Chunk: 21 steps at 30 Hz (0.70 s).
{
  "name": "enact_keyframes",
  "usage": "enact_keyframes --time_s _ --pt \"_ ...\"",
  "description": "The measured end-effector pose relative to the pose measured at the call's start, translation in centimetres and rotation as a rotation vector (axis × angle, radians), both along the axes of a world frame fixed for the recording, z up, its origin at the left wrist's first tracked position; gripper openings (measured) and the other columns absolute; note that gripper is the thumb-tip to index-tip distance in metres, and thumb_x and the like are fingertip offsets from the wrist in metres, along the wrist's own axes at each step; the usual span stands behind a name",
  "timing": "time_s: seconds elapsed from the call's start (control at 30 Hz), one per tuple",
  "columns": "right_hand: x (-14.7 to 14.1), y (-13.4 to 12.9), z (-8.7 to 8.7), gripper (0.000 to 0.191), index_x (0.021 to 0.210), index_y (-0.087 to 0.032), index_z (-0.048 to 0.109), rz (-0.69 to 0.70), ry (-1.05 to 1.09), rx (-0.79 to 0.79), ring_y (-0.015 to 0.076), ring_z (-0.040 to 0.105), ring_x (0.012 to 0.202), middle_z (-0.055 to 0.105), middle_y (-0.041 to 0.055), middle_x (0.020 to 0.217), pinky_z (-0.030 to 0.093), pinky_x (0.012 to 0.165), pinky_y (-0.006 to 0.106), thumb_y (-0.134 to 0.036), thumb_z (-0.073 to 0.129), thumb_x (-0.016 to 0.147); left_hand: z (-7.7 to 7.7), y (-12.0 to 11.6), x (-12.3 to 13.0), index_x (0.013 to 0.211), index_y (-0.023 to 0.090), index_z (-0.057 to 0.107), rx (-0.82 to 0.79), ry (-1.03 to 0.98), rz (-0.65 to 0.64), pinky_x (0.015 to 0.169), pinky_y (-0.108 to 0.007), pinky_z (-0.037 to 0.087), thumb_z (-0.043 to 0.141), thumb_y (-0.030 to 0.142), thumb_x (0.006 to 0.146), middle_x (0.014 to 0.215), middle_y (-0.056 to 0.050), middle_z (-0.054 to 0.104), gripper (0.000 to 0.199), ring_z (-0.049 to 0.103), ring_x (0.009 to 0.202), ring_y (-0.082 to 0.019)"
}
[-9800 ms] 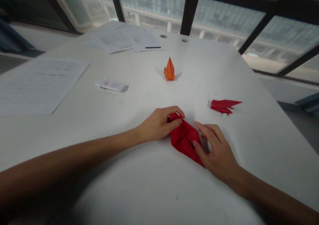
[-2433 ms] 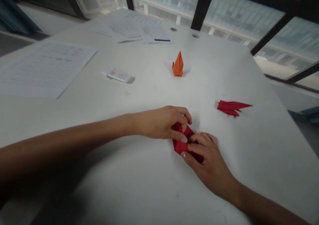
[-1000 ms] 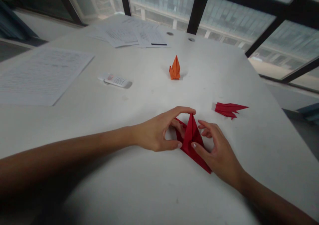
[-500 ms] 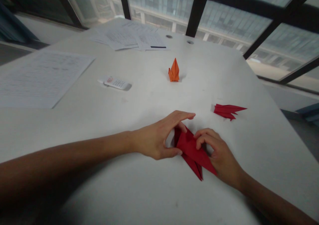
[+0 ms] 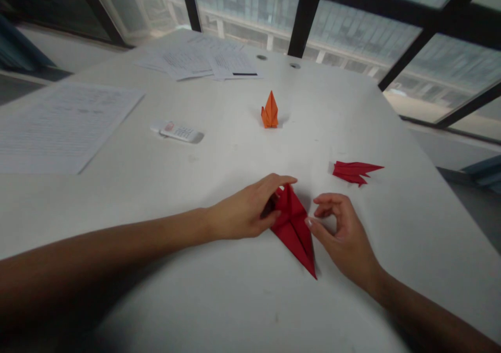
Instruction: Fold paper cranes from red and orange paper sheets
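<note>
A folded red origami paper (image 5: 291, 222) lies on the white table in front of me, one long point toward me and another at the top. My left hand (image 5: 256, 209) grips its left side, the thumb resting on the paper and the index finger reaching over the upper point; some fingertips are hidden behind it. At the right edge of the paper, my right hand (image 5: 338, 230) is open with curled fingers. Its thumb tip is at the paper's edge, apart from the other fingers, and nothing shows between them.
Beyond my right hand lies another red folded paper figure (image 5: 356, 172). An orange origami figure (image 5: 270, 112) stands farther back. To the left are a white remote control (image 5: 179, 131) and a printed sheet (image 5: 66, 126). More papers (image 5: 191, 61) lie at the table's far side, by the windows.
A red flap that pointed to the lower right has been turned up and over, showing a creased face. My right hand has let go of it and opened; my left hand still holds the paper.
</note>
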State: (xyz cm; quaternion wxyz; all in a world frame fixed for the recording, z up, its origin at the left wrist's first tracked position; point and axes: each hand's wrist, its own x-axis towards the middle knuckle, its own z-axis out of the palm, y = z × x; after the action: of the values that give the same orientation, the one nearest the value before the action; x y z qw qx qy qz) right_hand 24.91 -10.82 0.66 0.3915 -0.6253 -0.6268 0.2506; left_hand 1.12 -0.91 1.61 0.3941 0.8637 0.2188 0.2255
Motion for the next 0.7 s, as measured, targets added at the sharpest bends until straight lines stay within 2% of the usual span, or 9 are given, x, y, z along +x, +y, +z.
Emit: enact_keyframes --time_s 0.03,0.1,0.17,0.2,0.37,0.47,0.53,0.6,0.7 --pt "-0.03 -0.03 0.00 0.029 0.114 -0.027 0.055 0.025 -0.028 0.029 0.0220 0.062 0.095 0.061 0.0033 0.104 0.053 0.087 0.040 -0.024 0.069 0.089 -0.11 0.04 0.04 0.150 0.026 0.031 0.025 -0.022 0.035 0.087 -0.036 0.058 0.061 0.013 0.087 0.135 -0.013 0.055 0.071 0.066 0.092 -0.017" --pt "-0.12 -0.10 0.15 0.026 0.111 -0.027 0.059 0.137 -0.130 0.070 0.0239 0.060 0.107 0.060 0.0057 0.114 0.051 0.095 0.043 -0.022 0.070 0.088 -0.31 0.06 0.13 0.153 0.028 0.028 0.090 -0.063 0.085 0.097 -0.040 0.057 0.062 0.009 0.083 0.149 -0.016 0.044 0.080 0.062 0.117 -0.023" --pt "-0.27 -0.17 0.38 0.024 0.112 -0.027 0.063 0.251 -0.253 0.089 0.0260 0.058 0.115 0.060 0.0071 0.121 0.048 0.101 0.047 -0.022 0.071 0.089 -0.39 -0.02 0.19 0.154 0.029 0.028 0.151 -0.073 0.112 0.109 -0.047 0.051 0.062 0.007 0.081 0.156 -0.016 0.036 0.083 0.046 0.141 -0.029" --pt "-0.35 -0.21 0.48 0.025 0.113 -0.027 0.065 0.285 -0.307 0.097 0.0268 0.057 0.117 0.061 0.0073 0.123 0.047 0.102 0.048 -0.023 0.072 0.090 -0.39 -0.09 0.20 0.153 0.029 0.029 0.169 -0.064 0.119 0.113 -0.049 0.049 0.062 0.006 0.081 0.158 -0.016 0.033 0.082 0.040 0.146 -0.030" --pt "-0.70 -0.37 0.66 0.021 0.111 -0.026 0.069 0.313 -0.452 0.135 0.0289 0.058 0.115 0.066 0.0083 0.122 0.045 0.099 0.051 -0.022 0.071 0.091 -0.01 -0.29 0.01 0.146 0.022 0.043 0.294 0.046 0.180 0.116 -0.054 0.044 0.062 0.013 0.087 0.165 -0.018 0.024 0.063 0.038 0.146 -0.034" --pt "-0.80 -0.54 0.72 0.022 0.113 -0.024 0.070 0.317 -0.486 0.144 0.0292 0.058 0.114 0.067 0.0091 0.121 0.044 0.098 0.050 -0.021 0.070 0.091 0.09 -0.08 -0.15 0.131 0.021 0.060 0.447 0.193 0.235 0.117 -0.062 0.036 0.062 0.020 0.091 0.163 -0.016 0.034 0.040 0.033 0.146 -0.039" --pt "-0.84 -0.65 0.76 0.023 0.114 -0.024 0.071 0.325 -0.496 0.140 0.0290 0.057 0.113 0.068 0.0091 0.120 0.044 0.097 0.049 -0.021 0.069 0.092 0.01 0.10 -0.21 0.122 0.022 0.066 0.487 0.278 0.256 0.115 -0.064 0.035 0.059 0.026 0.094 0.159 -0.014 0.042 0.029 0.036 0.142 -0.041" --pt "-0.88 -0.73 0.80 0.022 0.115 -0.024 0.071 0.338 -0.493 0.138 0.0287 0.057 0.112 0.068 0.0090 0.118 0.043 0.097 0.049 -0.023 0.069 0.092 -0.13 0.22 -0.19 0.128 0.023 0.064 0.490 0.320 0.275 0.112 -0.063 0.037 0.057 0.029 0.096 0.158 -0.013 0.044 0.033 0.039 0.139 -0.040" --pt "-0.98 -0.75 0.87 0.021 0.114 -0.024 0.071 0.368 -0.476 0.157 0.0280 0.057 0.109 0.068 0.0084 0.115 0.043 0.095 0.048 -0.025 0.068 0.093 -0.27 0.25 -0.08 0.146 0.022 0.049 0.486 0.336 0.334 0.111 -0.058 0.039 0.057 0.029 0.097 0.158 -0.015 0.043 0.051 0.040 0.138 -0.037"
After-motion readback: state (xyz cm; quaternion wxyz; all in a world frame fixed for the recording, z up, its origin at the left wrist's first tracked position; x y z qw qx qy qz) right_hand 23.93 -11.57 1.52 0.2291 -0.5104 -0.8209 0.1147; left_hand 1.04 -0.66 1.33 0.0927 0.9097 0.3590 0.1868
